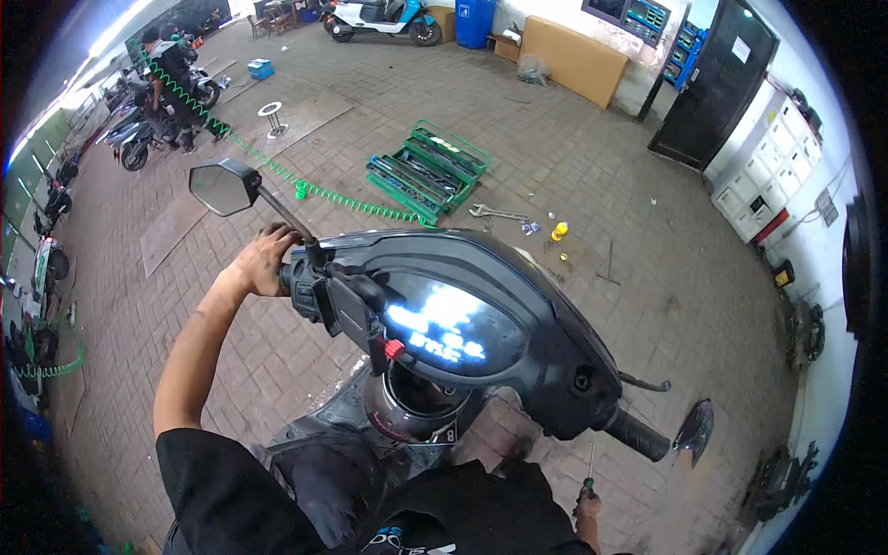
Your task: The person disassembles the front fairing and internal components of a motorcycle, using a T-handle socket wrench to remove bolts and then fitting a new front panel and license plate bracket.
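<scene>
My left hand is closed around the left handlebar grip of a dark scooter, beside the mirror on its stalk. The lit dashboard display sits in the handlebar housing, with a red piece at its lower left. A dark helmet is below the dashboard. My right hand is low at the bottom right, closed on a green-handled screwdriver. The right handlebar grip has no hand on it.
A green toolbox, wrench, yellow bottle and coiled air hose lie ahead. A co-worker stands by scooters at back left. A door and white lockers line the right. A dark panel lies at right.
</scene>
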### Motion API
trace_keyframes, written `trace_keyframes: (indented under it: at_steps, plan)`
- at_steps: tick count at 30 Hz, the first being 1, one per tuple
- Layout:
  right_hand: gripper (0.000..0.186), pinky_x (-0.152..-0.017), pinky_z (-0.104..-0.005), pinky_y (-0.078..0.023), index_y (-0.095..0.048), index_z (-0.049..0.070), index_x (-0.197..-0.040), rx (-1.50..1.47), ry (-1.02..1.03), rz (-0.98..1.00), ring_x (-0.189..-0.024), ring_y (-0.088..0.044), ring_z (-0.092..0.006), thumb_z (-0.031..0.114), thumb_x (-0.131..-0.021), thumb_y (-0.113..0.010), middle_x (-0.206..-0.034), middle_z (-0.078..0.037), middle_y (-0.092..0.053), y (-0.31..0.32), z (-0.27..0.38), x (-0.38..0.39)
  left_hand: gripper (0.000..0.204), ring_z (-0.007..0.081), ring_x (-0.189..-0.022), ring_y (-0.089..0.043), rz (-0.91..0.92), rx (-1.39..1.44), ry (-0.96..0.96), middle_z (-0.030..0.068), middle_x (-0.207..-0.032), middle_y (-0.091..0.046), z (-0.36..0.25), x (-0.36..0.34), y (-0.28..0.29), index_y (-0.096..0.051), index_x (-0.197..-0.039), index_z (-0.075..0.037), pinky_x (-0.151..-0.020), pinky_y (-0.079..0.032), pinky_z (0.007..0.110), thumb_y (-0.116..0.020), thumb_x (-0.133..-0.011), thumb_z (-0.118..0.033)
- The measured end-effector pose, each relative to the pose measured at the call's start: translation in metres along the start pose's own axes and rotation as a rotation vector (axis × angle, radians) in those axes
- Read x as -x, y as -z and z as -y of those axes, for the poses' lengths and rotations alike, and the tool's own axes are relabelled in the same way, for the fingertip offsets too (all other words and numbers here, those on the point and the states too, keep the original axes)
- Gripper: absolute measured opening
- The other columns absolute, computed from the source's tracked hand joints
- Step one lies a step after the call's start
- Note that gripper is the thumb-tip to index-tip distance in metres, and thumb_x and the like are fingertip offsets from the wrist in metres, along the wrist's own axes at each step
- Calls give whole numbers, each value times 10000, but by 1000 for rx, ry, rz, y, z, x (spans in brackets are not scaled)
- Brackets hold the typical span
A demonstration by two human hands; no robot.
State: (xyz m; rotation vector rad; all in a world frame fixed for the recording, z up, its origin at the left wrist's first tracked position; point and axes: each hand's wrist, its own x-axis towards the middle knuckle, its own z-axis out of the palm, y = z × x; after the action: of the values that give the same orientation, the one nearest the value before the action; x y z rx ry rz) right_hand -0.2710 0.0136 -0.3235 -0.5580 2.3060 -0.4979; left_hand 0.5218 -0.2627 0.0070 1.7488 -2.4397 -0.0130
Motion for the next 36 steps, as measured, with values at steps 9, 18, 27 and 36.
trace_keyframes:
  at_steps: [9, 18, 27, 36]
  plan:
    - [359, -325, -322, -369, -513, 24, -842, -40, -21, -16, -382, -468, -191, 380, -857, -560, -593, -68, -504, 4, -12, -4, 604, 377, -903, -564, 53, 110, 70, 208, -967, -581, -8, -2, 6, -545, -1045, -24, -778, -477, 404, -714, -501, -224]
    - [610, -442, -353, -406, -558, 11, -683, 113, -46, -29, -472, -497, -187, 591, -828, -433, -576, -82, -541, 9, -3, 46, 639, 337, -932, -564, 180, -44, 147, 174, -965, -584, 1, -5, 4, -542, -1061, -61, -785, -482, 400, -721, -490, -287]
    - [379, -352, -330, -397, -537, -20, -796, 155, -1, -50, -389, -482, -194, 353, -850, -580, -585, -81, -522, 6, -51, -2, 811, 377, -1127, -442, -3, -183, 13, 186, -1189, -493, 3, -26, 22, -505, -1164, -143, -979, -332, 486, -757, -417, -334]
    - [329, -387, -339, -417, -543, -5, -799, 279, 514, -26, -443, -522, -173, 314, -823, -617, -586, -84, -529, 21, -12, -7, 790, 343, -1182, -403, -935, -25, 584, 154, -1293, -420, -56, -27, -26, -462, -1239, -152, -976, -308, 496, -812, -539, -263]
